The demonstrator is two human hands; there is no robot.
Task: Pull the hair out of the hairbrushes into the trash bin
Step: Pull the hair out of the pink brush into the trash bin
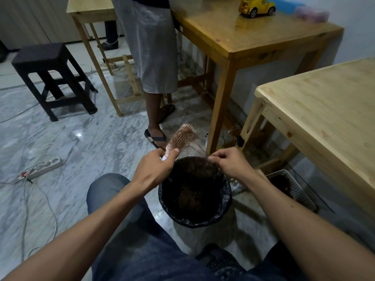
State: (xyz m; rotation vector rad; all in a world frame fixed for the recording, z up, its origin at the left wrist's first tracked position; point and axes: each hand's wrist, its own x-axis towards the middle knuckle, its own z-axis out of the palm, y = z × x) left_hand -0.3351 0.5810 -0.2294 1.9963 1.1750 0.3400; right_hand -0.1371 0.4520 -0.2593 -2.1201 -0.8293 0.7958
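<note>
My left hand (155,168) grips the handle of a pink hairbrush (181,137), whose bristled head points up and away, just beyond the far rim of the trash bin. Thin brown strands trail from the brush head to my right hand (229,162), which pinches a tuft of hair (207,154) over the bin's far edge. The trash bin (226,201) is round, lined with a black bag, and holds a mass of brown hair. It stands on the floor between my knees.
A white slatted basket (300,189) with brown hair in it sits on the floor to the right, under a pale wooden table (324,110). A person in sandals (156,137) stands just beyond the brush. A power strip (45,166) with cables lies at left, a dark stool (50,78) farther back.
</note>
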